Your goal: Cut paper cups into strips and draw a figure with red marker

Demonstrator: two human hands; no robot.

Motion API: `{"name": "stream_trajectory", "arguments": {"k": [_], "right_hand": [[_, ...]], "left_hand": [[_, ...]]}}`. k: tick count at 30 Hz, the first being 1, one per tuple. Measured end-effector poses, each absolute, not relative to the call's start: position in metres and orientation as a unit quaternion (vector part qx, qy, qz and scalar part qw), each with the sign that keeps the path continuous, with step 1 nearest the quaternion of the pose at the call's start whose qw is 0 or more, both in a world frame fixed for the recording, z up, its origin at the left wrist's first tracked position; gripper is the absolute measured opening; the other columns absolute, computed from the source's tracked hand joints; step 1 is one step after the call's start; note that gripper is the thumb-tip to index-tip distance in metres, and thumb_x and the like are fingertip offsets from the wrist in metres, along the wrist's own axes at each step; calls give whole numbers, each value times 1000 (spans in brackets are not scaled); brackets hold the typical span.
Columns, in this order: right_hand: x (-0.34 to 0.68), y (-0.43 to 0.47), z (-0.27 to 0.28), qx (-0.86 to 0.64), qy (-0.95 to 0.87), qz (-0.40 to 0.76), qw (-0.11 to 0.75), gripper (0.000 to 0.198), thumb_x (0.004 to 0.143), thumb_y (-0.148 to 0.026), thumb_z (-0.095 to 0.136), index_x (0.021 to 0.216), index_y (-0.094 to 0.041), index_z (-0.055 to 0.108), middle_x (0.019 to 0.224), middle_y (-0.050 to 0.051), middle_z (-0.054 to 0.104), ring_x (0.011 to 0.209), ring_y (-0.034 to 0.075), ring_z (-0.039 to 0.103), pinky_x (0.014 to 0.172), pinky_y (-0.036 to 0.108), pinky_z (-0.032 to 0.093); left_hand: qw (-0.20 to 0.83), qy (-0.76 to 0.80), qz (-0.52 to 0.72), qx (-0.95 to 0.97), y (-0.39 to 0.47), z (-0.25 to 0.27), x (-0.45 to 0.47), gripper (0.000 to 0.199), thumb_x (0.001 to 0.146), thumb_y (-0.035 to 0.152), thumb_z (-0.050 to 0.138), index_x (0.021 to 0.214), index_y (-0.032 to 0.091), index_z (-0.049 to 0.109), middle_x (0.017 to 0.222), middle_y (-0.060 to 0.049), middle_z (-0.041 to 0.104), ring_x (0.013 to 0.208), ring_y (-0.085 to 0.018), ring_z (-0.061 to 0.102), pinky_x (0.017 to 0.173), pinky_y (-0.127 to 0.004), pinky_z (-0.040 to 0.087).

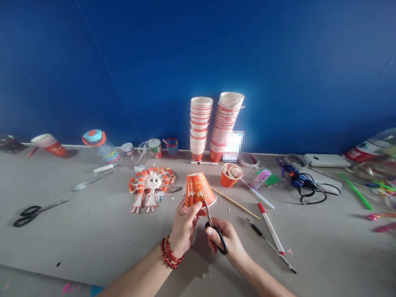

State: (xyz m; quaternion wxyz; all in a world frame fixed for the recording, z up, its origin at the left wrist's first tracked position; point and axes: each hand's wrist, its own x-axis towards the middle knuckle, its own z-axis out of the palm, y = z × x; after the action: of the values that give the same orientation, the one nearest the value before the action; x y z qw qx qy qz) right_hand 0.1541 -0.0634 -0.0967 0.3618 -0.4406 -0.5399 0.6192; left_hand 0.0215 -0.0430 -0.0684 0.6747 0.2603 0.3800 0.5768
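An orange-red paper cup (198, 183) is held upside down over the table, its white rim tilted toward the lower right. My left hand (185, 225) grips it from below left, the thumb pressed on its side. Several vertical slits run along the cup's left part. My right hand (227, 237) has its fingers in the black handles of a pair of scissors (209, 218), whose blades lie against the cup near the rim. Left of the cup lie paper figures (152, 187) with drawn faces and orange-white strips around their heads.
Two tall stacks of paper cups (201, 128) stand by the blue wall. A cup of scraps (231, 175), a wooden stick (236, 203), a red marker (271, 229) and a pen (270, 245) are to the right. More scissors (38, 211) lie far left; a glue gun (295, 177) sits right.
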Motion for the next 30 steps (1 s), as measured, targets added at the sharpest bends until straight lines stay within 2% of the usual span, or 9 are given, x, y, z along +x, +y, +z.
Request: {"name": "stream_trajectory", "arguments": {"k": [7,11,18,23,30], "right_hand": [[153,-65,-98,-457,-531,612,368,62,70,-80,58,61,-19,46,39,-5,46,34,7,33,39,21,22],[153,-65,-99,-443,-532,620,370,62,72,-79,57,62,-19,47,39,-4,48,35,7,34,40,22,23],[153,-64,-102,-425,-525,629,384,61,74,-78,57,64,-19,47,40,-3,50,35,8,37,40,21,24],[152,-65,-102,-445,-526,614,384,62,73,-79,56,61,-19,45,38,-4,47,34,7,32,39,21,22],[153,-64,-103,-437,-520,623,388,60,73,-78,57,67,-18,50,41,-3,50,35,8,36,40,21,25]], "left_hand": [[675,375,578,266,-43,-65,22,31,75,33,75,101,16,66,82,-4,68,69,-14,63,66,-26,50],[678,379,575,258,-43,-66,23,29,73,32,76,96,16,67,80,-5,68,68,-14,63,66,-25,50],[698,366,553,271,-46,-71,26,27,77,33,72,99,18,67,57,3,57,49,-11,53,53,-24,43],[681,357,576,276,-45,-70,27,26,77,30,72,98,16,66,70,-1,61,60,-12,57,60,-24,45],[693,363,560,273,-47,-69,27,21,77,30,72,94,17,67,75,-2,66,64,-14,61,64,-25,47]]}}
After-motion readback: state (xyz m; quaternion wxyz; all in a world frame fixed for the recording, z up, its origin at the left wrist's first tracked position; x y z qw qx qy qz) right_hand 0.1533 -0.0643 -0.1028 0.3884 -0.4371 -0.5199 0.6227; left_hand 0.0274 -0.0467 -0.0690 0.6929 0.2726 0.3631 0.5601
